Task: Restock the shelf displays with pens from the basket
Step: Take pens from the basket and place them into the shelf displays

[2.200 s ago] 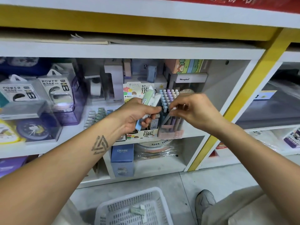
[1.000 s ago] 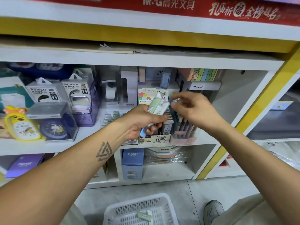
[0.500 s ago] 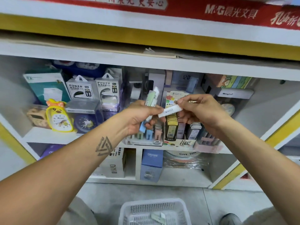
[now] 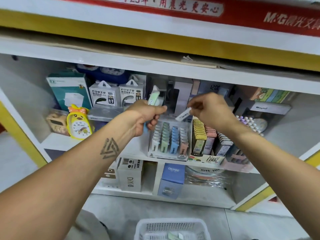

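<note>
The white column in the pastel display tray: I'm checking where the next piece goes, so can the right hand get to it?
Probably yes. The right hand, pinching a white piece, hovers just above the tray; its white column is open on top. The left hand sits close beside and might crowd it.

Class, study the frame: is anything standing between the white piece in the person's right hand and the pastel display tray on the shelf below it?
Nothing visible does. The right hand pinches the white piece just above the pastel display tray, with open air between. The left hand, gripping more pieces, sits to the tray's left.
</note>
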